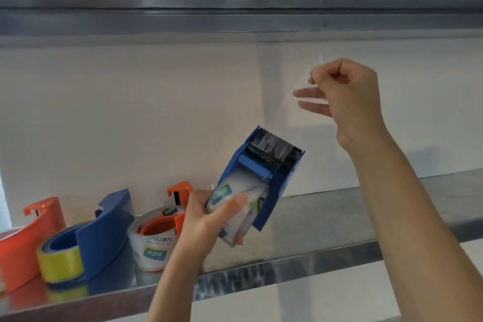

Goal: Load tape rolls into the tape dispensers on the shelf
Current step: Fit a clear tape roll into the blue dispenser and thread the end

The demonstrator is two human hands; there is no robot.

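Left hand grips blue dispenser above shelf, clear roll already inside. Right hand pinches bit of clear tape, up high. Yellow roll and second clear roll on shelf look loaded. Far-left orange dispenser: cannot tell.

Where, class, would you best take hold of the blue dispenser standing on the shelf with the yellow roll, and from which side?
Probably take the blue dispenser by its tall shell, coming from above and in front. The shell rises clear of the yellow roll, while an orange dispenser and a clear roll crowd it on either side.
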